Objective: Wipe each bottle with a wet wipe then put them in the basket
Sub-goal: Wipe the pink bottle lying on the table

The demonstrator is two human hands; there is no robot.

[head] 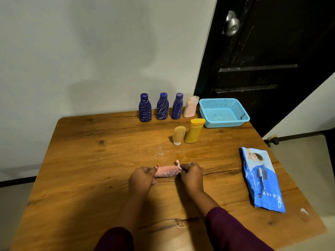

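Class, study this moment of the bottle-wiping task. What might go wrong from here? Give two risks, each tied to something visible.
1. The pink plastic bottle lies sideways between the left hand and right hand, its flip cap apparently open; contents might leak.
2. No wipe shows in either hand; the blue wet-wipe pack lies apart, so the bottle might reach the light blue mesh basket unwiped.

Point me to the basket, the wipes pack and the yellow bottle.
basket (224,124), head view, front wall.
wipes pack (262,180), head view, middle of wrapper.
yellow bottle (193,135), head view, body below cap.
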